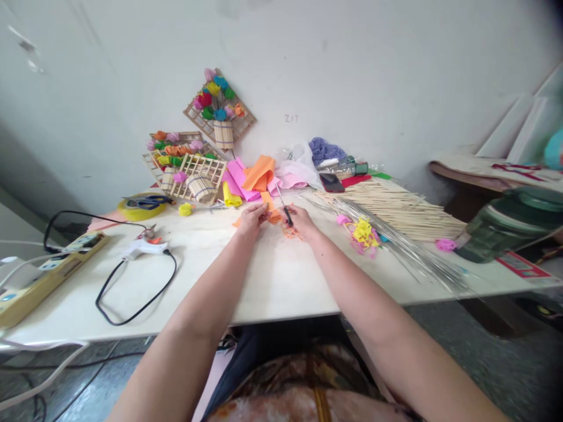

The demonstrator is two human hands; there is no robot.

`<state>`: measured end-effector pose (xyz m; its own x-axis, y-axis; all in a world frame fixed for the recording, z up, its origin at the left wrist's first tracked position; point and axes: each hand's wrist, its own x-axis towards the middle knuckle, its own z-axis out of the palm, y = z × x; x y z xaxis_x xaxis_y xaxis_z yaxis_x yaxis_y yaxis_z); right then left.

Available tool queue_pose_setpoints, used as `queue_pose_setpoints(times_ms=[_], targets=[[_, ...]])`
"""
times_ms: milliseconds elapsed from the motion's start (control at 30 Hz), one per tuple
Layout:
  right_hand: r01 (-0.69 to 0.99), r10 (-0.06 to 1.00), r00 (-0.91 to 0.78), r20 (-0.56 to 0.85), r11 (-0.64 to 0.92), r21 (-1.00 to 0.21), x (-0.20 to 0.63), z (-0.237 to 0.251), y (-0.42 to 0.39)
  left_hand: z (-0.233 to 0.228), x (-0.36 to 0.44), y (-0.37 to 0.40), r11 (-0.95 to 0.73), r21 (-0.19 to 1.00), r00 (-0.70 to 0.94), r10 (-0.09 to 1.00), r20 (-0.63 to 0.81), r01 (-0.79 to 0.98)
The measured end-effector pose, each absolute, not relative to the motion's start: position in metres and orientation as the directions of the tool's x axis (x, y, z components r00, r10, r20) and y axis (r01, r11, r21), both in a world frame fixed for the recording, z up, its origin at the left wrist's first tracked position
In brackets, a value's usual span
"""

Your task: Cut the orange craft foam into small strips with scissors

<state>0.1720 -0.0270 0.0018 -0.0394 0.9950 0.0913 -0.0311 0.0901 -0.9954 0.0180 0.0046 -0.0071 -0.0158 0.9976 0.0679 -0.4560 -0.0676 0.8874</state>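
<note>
Over the middle of the table, my left hand (254, 218) is closed with its fingertips pinching a piece of orange crepe paper (274, 216). My right hand (301, 221) is closed round a slim tool (287, 215) with a black handle and a thin metal shaft that points up and away. The tool's exact kind is not clear. Thin orange paper scraps (291, 232) lie under the right hand. Just beyond the hands are an orange crepe paper roll (260, 172), a pink roll (240, 179) and a yellow roll (231, 195).
At left are a white glue gun (147, 249), a power strip (57, 275), and scissors (149, 202) on a yellow tape roll (132, 212). Bamboo lattices with paper flowers (220, 111) stand behind. Rightward lie wires (404, 246), sticks (396, 208), a phone (331, 182) and a green bottle (505, 225).
</note>
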Motion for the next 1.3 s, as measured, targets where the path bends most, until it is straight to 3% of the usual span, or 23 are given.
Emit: queue_pose_setpoints(times_ms=[467, 867, 1300], targets=[[0.078, 0.98, -0.173, -0.1, -0.087, -0.993, 0.174, 0.014, -0.044, -0.002, 0.016, -0.002, -0.069, 0.812, -0.093, 0.995, 0.018, -0.58], [-0.024, 0.966, -0.223, -0.133, -0.142, -0.99, 0.164, 0.005, -0.044, -0.001, 0.024, -0.002, -0.008, 0.711, -0.128, 0.985, -0.115, -0.703], [-0.052, 0.971, -0.232, -0.059, -0.073, -0.996, 0.158, 0.002, -0.046, 0.003, 0.038, -0.003, -0.009, 0.631, -0.163, 0.968, -0.188, -0.776]])
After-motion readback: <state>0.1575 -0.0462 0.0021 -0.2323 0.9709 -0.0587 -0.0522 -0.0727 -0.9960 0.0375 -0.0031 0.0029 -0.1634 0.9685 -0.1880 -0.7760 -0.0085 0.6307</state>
